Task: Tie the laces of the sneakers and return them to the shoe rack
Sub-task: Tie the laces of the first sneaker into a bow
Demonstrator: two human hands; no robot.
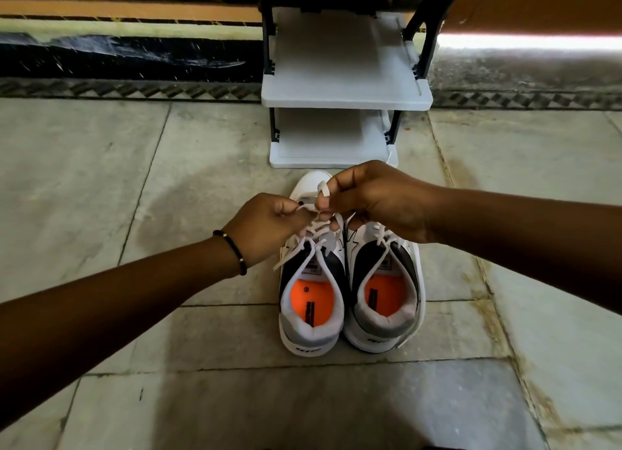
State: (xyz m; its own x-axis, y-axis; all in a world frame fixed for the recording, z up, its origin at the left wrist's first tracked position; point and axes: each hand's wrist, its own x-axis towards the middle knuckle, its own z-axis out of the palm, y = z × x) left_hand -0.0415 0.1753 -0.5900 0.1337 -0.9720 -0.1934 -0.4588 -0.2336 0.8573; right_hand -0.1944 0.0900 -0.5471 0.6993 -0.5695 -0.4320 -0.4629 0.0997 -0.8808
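We have both sneakers on the floor [101, 180], heels toward us, toes pointing at the shoe rack [346, 89] just beyond them. Our left hand [266, 229] pinches one strand of the lace [308, 208] on the left sneaker [311, 281], and our right hand [377, 202] has a loop of that same lace curled over a fingertip, so both grips are clenched on lace above the tongue. The right sneaker [383, 288] sits touching its mate; whether its lace is knotted we cannot tell, though one end trails loose by its heel. We judge we are mid-knot on the left shoe. To do this well, we should keep the loop pinched at its base so it doesn't collapse, wrap the free strand round it close to the eyelets, then pull both sides evenly outward so the knot seats snug on the tongue. The rack's shelves look free to take the pair afterwards
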